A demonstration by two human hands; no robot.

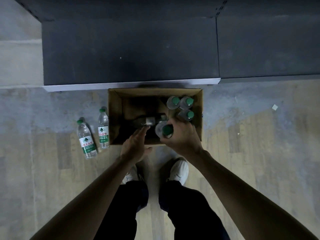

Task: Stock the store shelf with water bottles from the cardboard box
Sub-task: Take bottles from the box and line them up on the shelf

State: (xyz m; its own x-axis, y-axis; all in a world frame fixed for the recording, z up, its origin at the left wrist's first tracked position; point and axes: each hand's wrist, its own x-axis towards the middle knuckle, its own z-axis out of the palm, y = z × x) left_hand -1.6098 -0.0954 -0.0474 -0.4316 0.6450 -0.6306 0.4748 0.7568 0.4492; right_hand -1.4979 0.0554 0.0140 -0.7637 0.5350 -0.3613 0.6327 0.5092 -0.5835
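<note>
dark bottle (147,121) in box (114,118), hard to make out

The box (113,116) is matt brown corrugated cardboard. The bottles (86,135) are clear glossy plastic with green plastic caps and paper-like printed labels. The shelf (129,52) surface is dark, matt and smooth. The floor (259,144) is worn wood-look planking.

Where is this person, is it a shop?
Probably a shop or its stockroom. A low dark shelf stands bare, an open cardboard box holds green-capped water bottles, and two more bottles stand on the floor.
</note>
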